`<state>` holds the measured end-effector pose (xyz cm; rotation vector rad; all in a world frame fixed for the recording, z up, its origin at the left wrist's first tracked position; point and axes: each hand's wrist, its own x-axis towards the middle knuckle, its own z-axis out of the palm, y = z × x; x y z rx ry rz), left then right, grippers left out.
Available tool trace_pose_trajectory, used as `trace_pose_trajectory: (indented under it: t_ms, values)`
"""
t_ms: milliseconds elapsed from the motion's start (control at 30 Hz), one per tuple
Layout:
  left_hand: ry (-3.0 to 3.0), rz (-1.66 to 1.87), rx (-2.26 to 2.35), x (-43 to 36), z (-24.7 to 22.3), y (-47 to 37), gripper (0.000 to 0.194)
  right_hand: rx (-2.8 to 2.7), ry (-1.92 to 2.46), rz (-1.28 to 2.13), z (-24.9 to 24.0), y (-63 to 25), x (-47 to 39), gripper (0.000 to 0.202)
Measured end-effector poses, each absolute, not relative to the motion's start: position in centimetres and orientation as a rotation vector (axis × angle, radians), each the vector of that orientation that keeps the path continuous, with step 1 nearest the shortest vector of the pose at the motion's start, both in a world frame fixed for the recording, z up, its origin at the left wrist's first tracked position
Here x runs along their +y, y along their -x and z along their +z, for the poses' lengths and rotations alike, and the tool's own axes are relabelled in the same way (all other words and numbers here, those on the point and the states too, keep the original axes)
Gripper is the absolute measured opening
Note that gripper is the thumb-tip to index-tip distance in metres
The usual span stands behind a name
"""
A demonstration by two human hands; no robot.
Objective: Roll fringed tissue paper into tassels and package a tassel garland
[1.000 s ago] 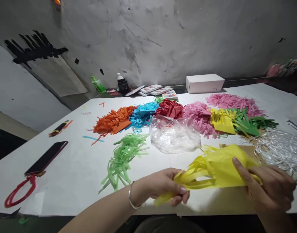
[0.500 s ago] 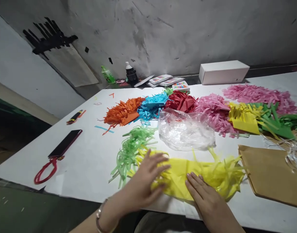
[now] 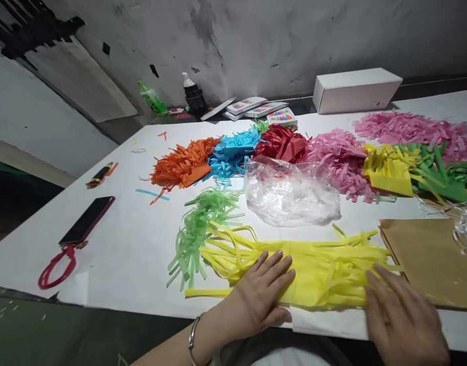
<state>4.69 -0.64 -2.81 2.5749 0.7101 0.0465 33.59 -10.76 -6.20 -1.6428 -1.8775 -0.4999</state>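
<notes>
Yellow tissue paper (image 3: 305,269) with fringed strips at both ends lies flat along the table's front. My left hand (image 3: 262,290) rests on its left-middle part, fingers stretched out and palm down. Over the right-hand fringe, my right hand (image 3: 405,310) is slightly blurred, its fingers extended at the strips. Light green fringed tissue (image 3: 199,229) touches the yellow fringe at the left. Behind the yellow sheet sits a crumpled clear plastic bag (image 3: 290,198).
Fringed bundles in orange (image 3: 183,162), blue (image 3: 235,150), red (image 3: 281,142) and pink (image 3: 338,157) line the back. Brown paper (image 3: 435,259) with white string (image 3: 466,231) lies right. A phone (image 3: 88,221) is left. A white box (image 3: 355,91) stands by the wall.
My left hand has moved right and settled on the yellow paper. My right hand has slid from the middle to the right fringe, whose strips now lie straighter. The view has shifted slightly.
</notes>
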Motion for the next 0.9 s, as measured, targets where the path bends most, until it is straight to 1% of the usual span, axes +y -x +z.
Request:
trace_pose_trajectory:
  t_ms: [100,167,233,300,400,500,633,733,833,900]
  values:
    - [-2.578,0.043,0.700,-0.6,-2.8,-5.0,0.070,-2.261,1.210,-0.222,-4.2,-31.1,-9.8,0.045]
    - [-2.580,0.055,0.687,-0.6,-2.7,-5.0,0.068,-2.334,1.102,-0.091,-3.9,-29.9,-8.8,0.037]
    - [-2.576,0.084,0.687,-0.6,-2.6,-4.8,0.063,-2.276,1.109,-0.033,-4.3,-29.5,-8.1,0.029]
    - [-2.557,0.137,0.702,-0.6,-2.5,-4.5,0.054,-2.208,1.133,0.024,-4.8,-29.6,-7.9,0.023]
    - [-2.504,0.227,0.715,-0.8,-2.4,-4.0,0.042,-2.110,1.213,0.125,-5.1,-30.0,-8.2,0.020]
    - [-2.465,0.291,0.705,-0.7,-2.3,-3.9,0.036,-2.026,1.296,0.203,-4.8,-30.1,-8.4,0.018]
    - [-2.435,0.454,0.679,-0.3,-2.1,-4.4,0.020,-2.097,1.329,0.191,-4.3,-29.6,-8.3,0.017]
    - [-2.429,0.523,0.666,-0.1,-2.0,-4.8,0.020,-2.094,1.352,0.076,-4.4,-29.1,-8.0,0.014]
    - [-2.412,0.519,0.696,-0.1,-2.0,-4.8,0.019,-2.130,1.279,-0.005,-4.6,-28.8,-7.7,0.026]
    - [-2.393,0.513,0.758,0.0,-2.1,-4.6,0.019,-2.139,1.245,0.014,-4.6,-28.7,-7.4,0.025]
